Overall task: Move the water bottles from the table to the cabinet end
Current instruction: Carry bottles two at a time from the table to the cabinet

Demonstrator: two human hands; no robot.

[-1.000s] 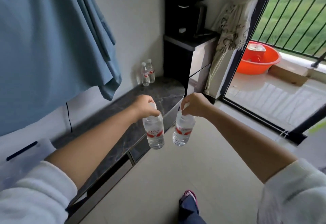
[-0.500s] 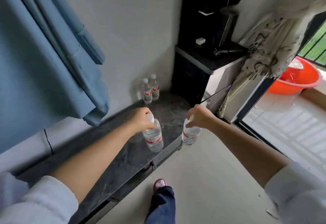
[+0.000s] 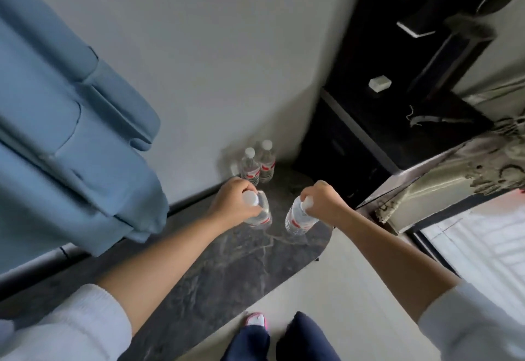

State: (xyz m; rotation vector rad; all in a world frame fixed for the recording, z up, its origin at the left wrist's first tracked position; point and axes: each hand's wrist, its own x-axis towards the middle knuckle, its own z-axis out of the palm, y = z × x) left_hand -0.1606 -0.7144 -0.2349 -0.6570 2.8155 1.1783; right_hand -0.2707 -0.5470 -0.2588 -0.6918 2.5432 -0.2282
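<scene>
Four water bottles, two hands.

We saw four clear plastic water bottles with white caps and red labels over the dark marbled cabinet top. Two stood upright, touching, at its far edge against the wall. Nearer its rounded end we held the left bottle and the right bottle by their necks; whether their bases touched the top we could not tell.
</scene>
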